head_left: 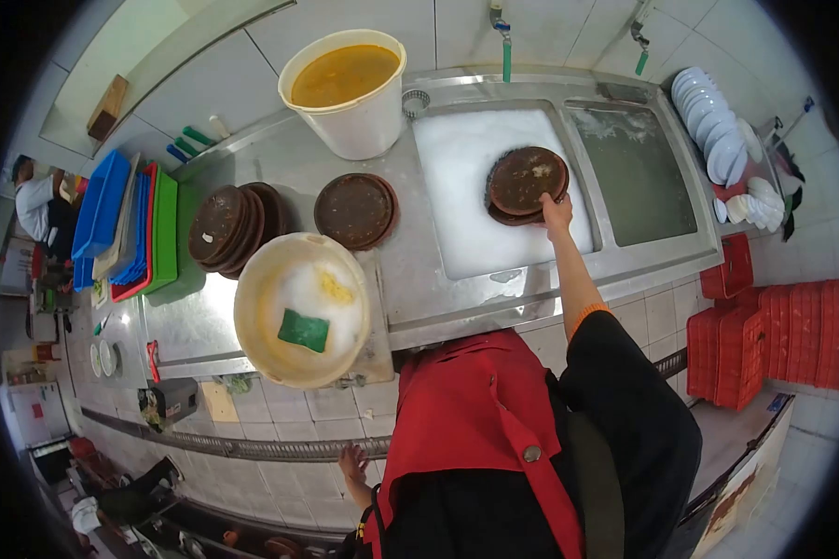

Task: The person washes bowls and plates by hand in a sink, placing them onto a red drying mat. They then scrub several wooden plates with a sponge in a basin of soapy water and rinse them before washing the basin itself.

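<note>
Brown round plates [528, 184], stacked a few high, sit over the foam-filled sink basin [466, 205], toward that basin's right-hand side. The right hand [557, 213] reaches out on a long straight arm and grips the stack at its near edge, fingers closed around the rim; the thumb side is hidden behind the plates, so how deep the grip goes cannot be told. The stack is tilted a little, its dirty top faces turned up and slightly toward the camera; being round, it has no long axis to speak of.

Right of the foam basin lies a second basin [636, 172] holding murky greenish water, and beyond that a row of white plates [713, 126] stands on edge. Left of the foam basin, on the steel counter [410, 279], rests another stack of brown plates [355, 211] lying flat, and farther left a further group of brown plates [233, 226] leans over on its side. A white bucket [350, 88] of orange-brown liquid stands behind the counter at the foam basin's far-left corner. Nearer than the basin and to its left, a cream-coloured bowl [300, 309] holds suds and a green sponge [304, 330]. Coloured trays [130, 228] in blue, red and green are stacked at the counter's far left end.

The left hand [352, 463] hangs low beside the red apron [480, 419], well apart from the basin, fingers loosely spread and holding nothing. Nothing stands between the right arm and the plates.
</note>
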`<act>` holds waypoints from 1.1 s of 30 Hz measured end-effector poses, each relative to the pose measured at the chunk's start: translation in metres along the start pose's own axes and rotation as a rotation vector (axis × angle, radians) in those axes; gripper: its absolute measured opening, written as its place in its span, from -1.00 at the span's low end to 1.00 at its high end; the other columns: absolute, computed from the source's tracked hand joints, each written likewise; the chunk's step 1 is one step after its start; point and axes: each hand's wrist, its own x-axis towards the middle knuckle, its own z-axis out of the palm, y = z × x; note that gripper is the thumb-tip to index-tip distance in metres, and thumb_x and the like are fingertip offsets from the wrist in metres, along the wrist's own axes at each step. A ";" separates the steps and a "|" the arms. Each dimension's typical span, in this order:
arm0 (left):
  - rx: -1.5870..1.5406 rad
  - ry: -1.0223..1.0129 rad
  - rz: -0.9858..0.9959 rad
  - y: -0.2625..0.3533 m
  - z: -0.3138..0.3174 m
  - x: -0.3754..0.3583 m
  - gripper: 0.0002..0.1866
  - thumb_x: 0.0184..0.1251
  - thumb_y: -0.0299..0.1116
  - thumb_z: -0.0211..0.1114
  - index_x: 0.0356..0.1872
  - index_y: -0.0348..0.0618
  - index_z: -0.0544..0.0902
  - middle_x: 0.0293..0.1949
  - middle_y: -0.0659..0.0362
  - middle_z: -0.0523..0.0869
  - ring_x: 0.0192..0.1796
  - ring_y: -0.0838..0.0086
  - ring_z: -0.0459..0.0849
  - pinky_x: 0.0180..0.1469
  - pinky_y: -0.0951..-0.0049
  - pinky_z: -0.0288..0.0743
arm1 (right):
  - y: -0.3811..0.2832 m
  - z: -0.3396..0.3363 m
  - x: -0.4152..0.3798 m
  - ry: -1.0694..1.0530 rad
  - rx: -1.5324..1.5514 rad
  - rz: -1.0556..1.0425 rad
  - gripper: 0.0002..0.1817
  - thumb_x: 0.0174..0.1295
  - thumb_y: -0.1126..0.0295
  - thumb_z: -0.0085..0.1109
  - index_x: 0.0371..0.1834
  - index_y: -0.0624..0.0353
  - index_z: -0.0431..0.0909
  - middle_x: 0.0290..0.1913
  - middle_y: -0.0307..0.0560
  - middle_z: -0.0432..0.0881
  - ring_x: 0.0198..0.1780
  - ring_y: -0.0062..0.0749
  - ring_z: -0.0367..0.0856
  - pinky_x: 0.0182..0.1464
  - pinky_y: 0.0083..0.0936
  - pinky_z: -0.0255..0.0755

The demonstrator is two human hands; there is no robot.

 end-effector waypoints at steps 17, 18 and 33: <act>-0.269 0.113 -0.085 -0.204 0.050 -0.104 -0.53 0.41 -0.20 0.01 0.25 -0.21 0.41 0.22 0.02 0.50 0.09 0.22 0.61 -0.02 0.22 0.56 | 0.080 0.109 0.087 -0.153 -0.776 0.081 -0.36 0.08 0.08 0.19 0.18 0.27 0.42 0.06 0.28 0.55 0.18 0.04 0.48 0.19 -0.19 0.36; -0.207 0.100 -0.073 -0.202 0.057 -0.108 -0.54 0.41 -0.20 0.01 0.25 -0.21 0.42 0.22 0.03 0.50 0.09 0.22 0.61 -0.02 0.21 0.55 | 0.068 0.116 0.073 -0.054 -0.818 0.040 -0.37 0.10 0.08 0.17 0.19 0.26 0.42 0.08 0.30 0.53 0.20 0.06 0.46 0.20 -0.16 0.36; -0.120 0.257 -0.107 -0.149 0.059 -0.114 -0.52 0.38 -0.07 0.10 0.25 -0.02 0.40 0.08 0.15 0.58 0.03 0.29 0.60 -0.10 0.17 0.50 | -0.103 0.211 -0.161 -1.191 -0.040 0.023 -0.46 0.26 0.36 0.11 0.26 0.16 0.15 -0.25 0.15 0.61 -0.55 -0.27 0.67 -0.57 -0.43 0.60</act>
